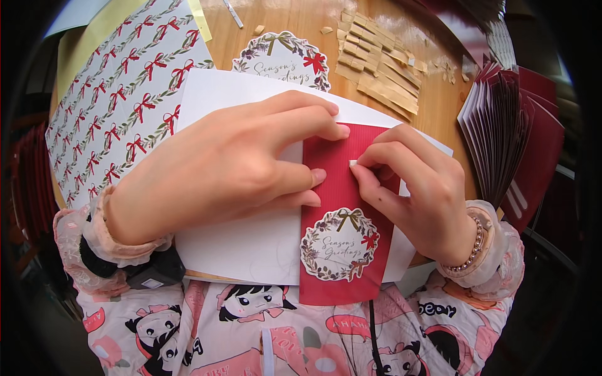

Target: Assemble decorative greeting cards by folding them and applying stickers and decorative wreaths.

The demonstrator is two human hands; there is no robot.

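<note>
A red ribbed paper card [341, 188] lies in front of me on white sheets [225, 249], its lower end reaching past the table edge. On its lower part sits a wreath-shaped paper cut-out [339, 245] with a bow and printed writing. My left hand [235, 164] rests across the sheets, fingers spread, with its fingertips pressing on the card's left side. Between the thumb and forefinger of my right hand [414, 188] is a small white piece [353, 163], perhaps an adhesive pad, held just at the card's surface. The curled fingers hide the card's right edge there.
Another wreath cut-out [282, 61] lies partly beneath the white sheets. Bow-patterned paper [122, 98] spreads at left. Tan paper strips [376, 61] and scraps lie at the back right of the wooden table [301, 16]. Beside them stands a fanned stack of dark red folded cards [494, 131].
</note>
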